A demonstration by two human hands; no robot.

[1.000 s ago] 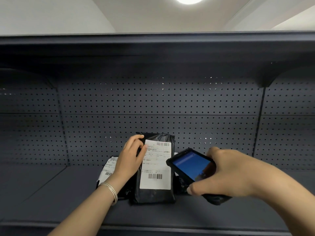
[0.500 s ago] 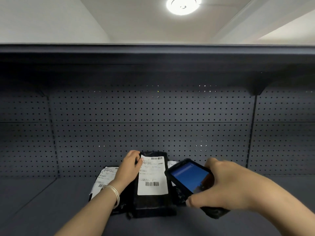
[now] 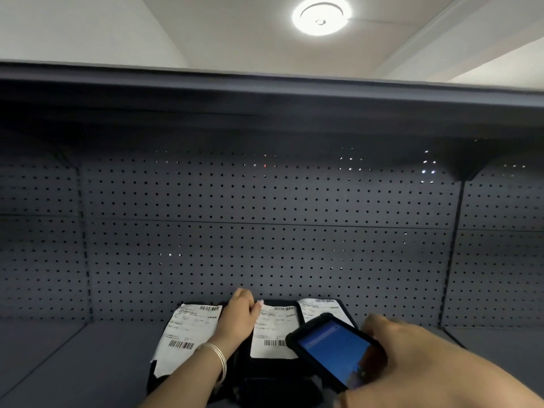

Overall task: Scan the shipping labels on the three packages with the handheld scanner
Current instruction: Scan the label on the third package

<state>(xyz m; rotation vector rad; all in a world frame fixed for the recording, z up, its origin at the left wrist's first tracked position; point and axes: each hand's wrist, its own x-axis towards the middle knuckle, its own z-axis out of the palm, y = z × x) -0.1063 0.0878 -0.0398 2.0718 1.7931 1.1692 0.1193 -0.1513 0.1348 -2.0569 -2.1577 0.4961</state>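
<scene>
Three black plastic mailers with white paper labels lie side by side on a dark shelf [image 3: 73,363].

The left hand [image 3: 238,315] rests fingers-down on the middle package [image 3: 273,334], between the left package [image 3: 188,334] and right package [image 3: 321,310]; whether it grips is unclear. The right hand [image 3: 412,363] clasps the slab-shaped, blue-screened scanner [image 3: 335,351], which covers part of two labels, before a perforated back panel [image 3: 265,216].

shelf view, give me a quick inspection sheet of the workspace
surface: dark shelf, bare beside the packages
job's things: three black packages side by side, labels up: left label, middle label, right label partly behind the scanner, whose screen is lit blue
clutter: nothing seen
grippers: left hand rests between left and middle labels; right hand holds the scanner
cables: nothing seen
surroundings: pegboard back wall, shelf above, ceiling lamp on
</scene>
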